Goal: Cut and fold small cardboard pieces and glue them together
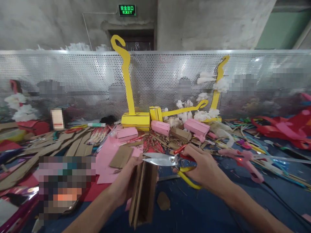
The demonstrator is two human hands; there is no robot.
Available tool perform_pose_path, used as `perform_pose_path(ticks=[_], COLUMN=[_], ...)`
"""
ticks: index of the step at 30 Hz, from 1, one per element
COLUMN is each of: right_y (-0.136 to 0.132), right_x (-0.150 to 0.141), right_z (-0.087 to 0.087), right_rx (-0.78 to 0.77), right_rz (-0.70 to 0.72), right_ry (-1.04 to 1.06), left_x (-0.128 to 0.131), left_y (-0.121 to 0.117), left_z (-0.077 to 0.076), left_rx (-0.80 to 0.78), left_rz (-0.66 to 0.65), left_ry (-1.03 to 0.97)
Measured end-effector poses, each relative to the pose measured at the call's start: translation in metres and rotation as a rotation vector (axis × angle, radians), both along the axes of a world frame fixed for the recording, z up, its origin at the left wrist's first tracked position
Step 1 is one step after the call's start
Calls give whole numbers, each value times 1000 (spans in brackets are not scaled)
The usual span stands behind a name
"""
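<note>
My left hand [126, 179] is closed around a long folded piece of brown cardboard [147, 197], which hangs down toward me with a channel along its length. In my right hand [200, 161] is a pair of scissors [157, 160] with one red and one yellow handle. Their blades point left, just over the top end of the cardboard; whether they touch it I cannot tell. Behind my hands lie small pink box shapes [160, 127] and a brown cardboard box shape [180, 134]. A cardboard offcut [163, 200] rests on the blue table below the scissors.
A pink glue gun [247, 161] with a black cord lies to the right. Yellow hooked shapes on box bases [135, 121] stand along the perforated metal screen [94, 74]. Cardboard strips [48, 147] and pink sheets [104, 165] spread over the left; red material [289, 126] is far right.
</note>
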State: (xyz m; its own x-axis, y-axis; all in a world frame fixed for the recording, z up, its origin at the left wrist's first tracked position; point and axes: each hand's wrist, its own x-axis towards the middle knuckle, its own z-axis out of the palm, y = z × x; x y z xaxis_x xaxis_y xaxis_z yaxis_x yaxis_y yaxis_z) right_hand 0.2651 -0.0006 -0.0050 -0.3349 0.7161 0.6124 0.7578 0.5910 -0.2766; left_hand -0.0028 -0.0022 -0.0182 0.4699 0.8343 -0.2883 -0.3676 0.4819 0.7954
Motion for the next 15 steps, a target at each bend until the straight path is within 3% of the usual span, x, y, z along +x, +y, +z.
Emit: perform_pose_path(ticks=[7,15], right_y=[5,0], right_x=[3,-1], right_z=[-5,5], right_rx=[-5,-59], right_rz=[-11,-46], right_ry=[16,13], left_x=[2,0], left_y=[-1,0], left_z=[4,5], left_rx=[-3,-16], left_rz=[3,22], left_ry=[5,7])
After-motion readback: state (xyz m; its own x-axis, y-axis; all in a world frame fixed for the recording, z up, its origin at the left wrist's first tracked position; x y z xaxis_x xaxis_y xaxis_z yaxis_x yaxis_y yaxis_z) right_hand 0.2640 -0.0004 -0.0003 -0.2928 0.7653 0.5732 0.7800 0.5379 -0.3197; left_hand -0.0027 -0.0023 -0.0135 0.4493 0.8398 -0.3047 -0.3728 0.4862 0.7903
